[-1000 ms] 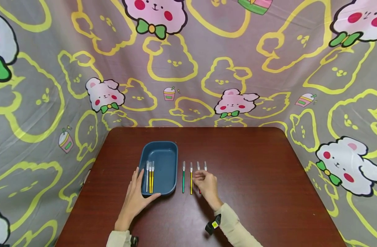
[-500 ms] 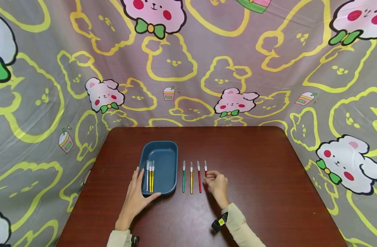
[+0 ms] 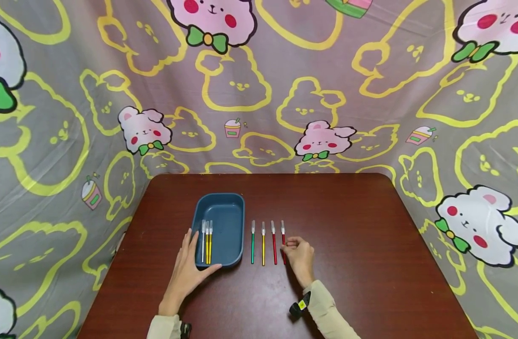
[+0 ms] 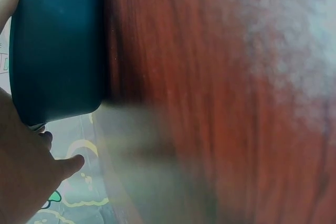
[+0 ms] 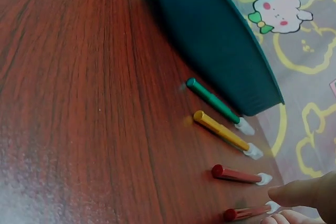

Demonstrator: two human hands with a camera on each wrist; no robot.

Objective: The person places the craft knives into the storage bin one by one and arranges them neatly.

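Note:
The left hand lies at the near left corner of the blue tray, fingers extended along its left side and thumb along its near edge. Inside the tray are one whitish pen and two yellow pens with clear caps. To its right stand in a row a green pen, a yellow pen, a red pen and another red pen. The right hand pinches this rightmost pen. The right wrist view shows its thumb and finger around the capped end.
The brown tabletop extends around the tray and pens. Patterned cloth with yellow outlines and bunny faces hangs behind and on both sides. A watch-like dark device with a yellow spot is on the right wrist.
The right hand has moved right from the inner red pen to the rightmost red pen, uncovering the inner one. The left hand and the tray have stayed in place.

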